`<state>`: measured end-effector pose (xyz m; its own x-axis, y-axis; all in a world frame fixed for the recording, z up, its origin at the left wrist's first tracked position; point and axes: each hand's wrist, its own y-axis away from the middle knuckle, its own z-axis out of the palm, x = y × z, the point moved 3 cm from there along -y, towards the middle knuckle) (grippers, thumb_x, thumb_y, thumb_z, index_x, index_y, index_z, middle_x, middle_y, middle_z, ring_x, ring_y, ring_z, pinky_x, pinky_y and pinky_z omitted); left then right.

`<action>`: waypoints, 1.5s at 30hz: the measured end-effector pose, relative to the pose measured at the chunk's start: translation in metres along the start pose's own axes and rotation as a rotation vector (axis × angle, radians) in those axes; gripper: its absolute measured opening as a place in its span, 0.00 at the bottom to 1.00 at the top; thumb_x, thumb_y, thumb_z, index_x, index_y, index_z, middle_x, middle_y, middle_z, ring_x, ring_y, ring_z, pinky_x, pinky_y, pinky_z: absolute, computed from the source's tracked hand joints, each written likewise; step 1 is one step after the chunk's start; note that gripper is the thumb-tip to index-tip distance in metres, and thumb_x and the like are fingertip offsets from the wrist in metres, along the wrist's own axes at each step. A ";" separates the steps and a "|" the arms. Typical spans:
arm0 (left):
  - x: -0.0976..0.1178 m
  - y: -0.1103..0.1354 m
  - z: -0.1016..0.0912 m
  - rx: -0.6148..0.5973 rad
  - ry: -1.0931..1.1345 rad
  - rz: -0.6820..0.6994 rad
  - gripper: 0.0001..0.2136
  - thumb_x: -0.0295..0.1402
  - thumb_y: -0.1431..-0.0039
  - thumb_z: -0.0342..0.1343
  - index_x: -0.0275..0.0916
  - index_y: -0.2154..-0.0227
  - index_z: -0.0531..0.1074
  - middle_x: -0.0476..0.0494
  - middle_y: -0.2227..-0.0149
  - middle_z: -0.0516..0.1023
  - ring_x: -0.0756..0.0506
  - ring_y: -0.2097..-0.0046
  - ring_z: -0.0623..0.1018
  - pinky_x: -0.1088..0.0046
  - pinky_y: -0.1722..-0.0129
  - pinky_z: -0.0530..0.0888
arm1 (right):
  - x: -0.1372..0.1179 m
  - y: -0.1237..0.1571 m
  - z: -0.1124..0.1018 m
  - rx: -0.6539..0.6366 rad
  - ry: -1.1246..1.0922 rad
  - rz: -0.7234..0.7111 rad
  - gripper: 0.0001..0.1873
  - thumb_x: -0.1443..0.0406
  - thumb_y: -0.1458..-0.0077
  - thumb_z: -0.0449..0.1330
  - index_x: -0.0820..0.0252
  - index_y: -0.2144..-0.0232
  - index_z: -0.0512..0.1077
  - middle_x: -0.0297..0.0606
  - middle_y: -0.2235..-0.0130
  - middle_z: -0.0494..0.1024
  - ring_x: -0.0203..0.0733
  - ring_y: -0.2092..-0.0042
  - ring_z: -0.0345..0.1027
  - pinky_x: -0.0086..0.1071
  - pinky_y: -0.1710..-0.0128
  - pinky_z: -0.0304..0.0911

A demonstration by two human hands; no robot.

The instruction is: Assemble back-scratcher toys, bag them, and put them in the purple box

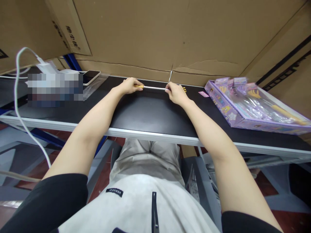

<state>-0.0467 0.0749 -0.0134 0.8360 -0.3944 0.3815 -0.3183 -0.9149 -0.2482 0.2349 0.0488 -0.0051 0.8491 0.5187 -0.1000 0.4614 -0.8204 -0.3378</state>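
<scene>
A thin silver rod [154, 87] with a yellow handle and a small yellow hand-shaped tip lies across the far part of the black table [145, 113]. My left hand [130, 85] is closed round the yellow handle end. My right hand [175, 93] is closed round the rod near the yellow tip, which shows just past my fingers. Both arms are stretched far forward.
A purple toy box [255, 105] with a clear window lies at the right of the table. A phone [91, 76] and a clear plastic bag lie at the back left. A white cable [18, 97] hangs at the left. Cardboard walls stand behind the table.
</scene>
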 end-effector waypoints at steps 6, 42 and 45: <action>0.017 0.005 -0.007 0.005 0.007 0.019 0.17 0.41 0.37 0.60 0.40 0.50 0.84 0.41 0.57 0.79 0.41 0.53 0.78 0.67 0.47 0.71 | 0.005 -0.001 0.000 0.009 -0.032 -0.011 0.21 0.57 0.27 0.50 0.60 0.41 0.71 0.53 0.45 0.81 0.60 0.43 0.74 0.51 0.41 0.65; 0.081 0.011 -0.005 0.110 -0.073 0.265 0.10 0.34 0.37 0.57 0.41 0.64 0.85 0.42 0.65 0.83 0.37 0.55 0.80 0.58 0.45 0.68 | -0.027 0.007 -0.023 0.025 -0.048 -0.174 0.17 0.64 0.27 0.47 0.60 0.49 0.74 0.51 0.51 0.79 0.53 0.48 0.72 0.40 0.45 0.63; 0.081 0.009 -0.002 0.144 -0.086 0.289 0.10 0.34 0.37 0.56 0.40 0.67 0.83 0.42 0.67 0.82 0.38 0.58 0.79 0.58 0.46 0.68 | -0.027 0.006 -0.021 0.054 -0.044 -0.187 0.15 0.64 0.27 0.48 0.60 0.51 0.73 0.50 0.54 0.78 0.52 0.50 0.71 0.38 0.48 0.63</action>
<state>0.0176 0.0347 0.0171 0.7568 -0.6218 0.2016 -0.4870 -0.7421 -0.4607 0.2202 0.0253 0.0156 0.7371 0.6720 -0.0714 0.5947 -0.6953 -0.4036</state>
